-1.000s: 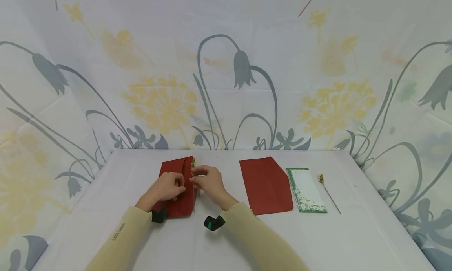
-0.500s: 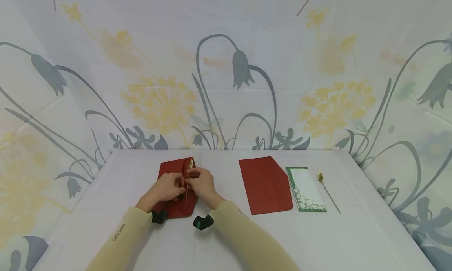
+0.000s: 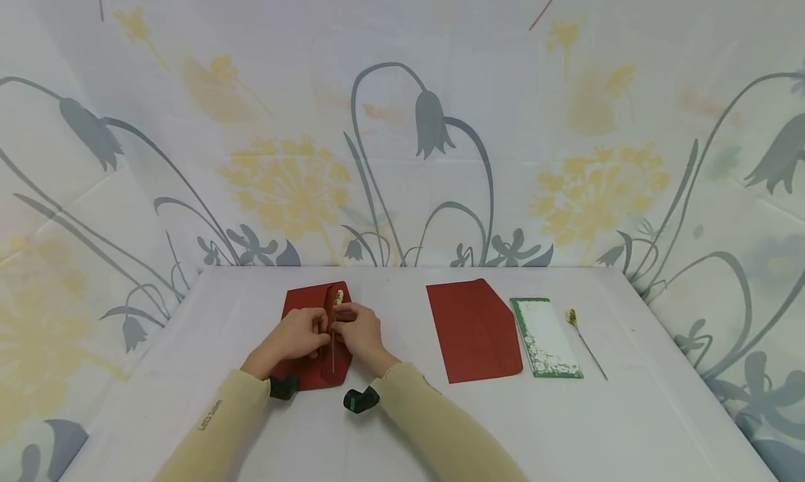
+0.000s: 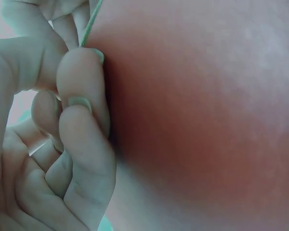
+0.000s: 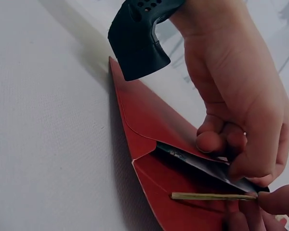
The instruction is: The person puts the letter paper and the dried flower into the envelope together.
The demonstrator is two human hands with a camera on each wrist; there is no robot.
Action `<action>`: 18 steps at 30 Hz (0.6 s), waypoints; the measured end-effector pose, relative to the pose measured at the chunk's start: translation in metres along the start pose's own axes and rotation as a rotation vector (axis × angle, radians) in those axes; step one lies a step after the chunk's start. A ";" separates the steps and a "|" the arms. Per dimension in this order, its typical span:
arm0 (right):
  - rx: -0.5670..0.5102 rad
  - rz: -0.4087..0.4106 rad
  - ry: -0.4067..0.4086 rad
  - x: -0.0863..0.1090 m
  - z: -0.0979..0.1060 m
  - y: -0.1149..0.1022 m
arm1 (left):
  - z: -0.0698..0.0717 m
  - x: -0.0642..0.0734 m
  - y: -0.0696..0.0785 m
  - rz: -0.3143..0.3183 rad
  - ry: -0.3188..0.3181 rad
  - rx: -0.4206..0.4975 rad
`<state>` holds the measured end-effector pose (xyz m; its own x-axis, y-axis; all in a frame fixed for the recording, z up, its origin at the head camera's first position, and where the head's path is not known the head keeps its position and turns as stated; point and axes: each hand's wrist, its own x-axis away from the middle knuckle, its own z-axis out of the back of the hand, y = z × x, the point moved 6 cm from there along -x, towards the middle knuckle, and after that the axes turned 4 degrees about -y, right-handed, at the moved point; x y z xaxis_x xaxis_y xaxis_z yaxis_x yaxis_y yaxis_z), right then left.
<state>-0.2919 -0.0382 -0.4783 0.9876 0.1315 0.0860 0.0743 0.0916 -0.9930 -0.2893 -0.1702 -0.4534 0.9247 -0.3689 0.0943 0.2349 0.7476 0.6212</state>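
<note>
A red envelope point(image 3: 306, 295) lies at the left of the table with its flap opened to the right. My left hand point(image 3: 297, 334) grips the envelope at its mouth, fingers curled. Between thumb and fingertips, my right hand point(image 3: 361, 334) pinches a dried flower point(image 3: 339, 297) by its thin stem, over the flap side of the mouth. In the right wrist view the cut end of the stem point(image 5: 207, 196) lies across the red inner flap, and the edge of a printed card point(image 5: 183, 159) shows inside the mouth. The fingers hide part of the mouth and the stem's upper part.
To the right, a second red envelope point(image 3: 474, 332) lies flat. Beside it are a white card with a green floral border point(image 3: 547, 337) and another dried flower point(image 3: 581, 339). A patterned cloth point(image 3: 390, 188) hangs behind the white table point(image 3: 390, 440).
My right hand has moved left with the dried flower, from the envelope's right edge to over its flap near the mouth. The left hand has stayed on the envelope.
</note>
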 end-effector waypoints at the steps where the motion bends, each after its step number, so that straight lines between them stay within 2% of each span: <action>1: -0.018 -0.001 -0.002 0.000 0.000 0.001 | 0.000 0.000 0.001 -0.009 0.001 0.010; 11: -0.035 0.020 0.006 -0.001 -0.004 0.001 | 0.002 0.001 0.004 -0.058 -0.001 0.079; 18: 0.069 0.045 0.009 0.000 -0.003 -0.003 | 0.006 0.002 0.005 -0.086 0.013 0.096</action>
<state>-0.2919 -0.0419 -0.4751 0.9910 0.1279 0.0403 0.0204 0.1532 -0.9880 -0.2883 -0.1710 -0.4452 0.9063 -0.4217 0.0278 0.2844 0.6572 0.6980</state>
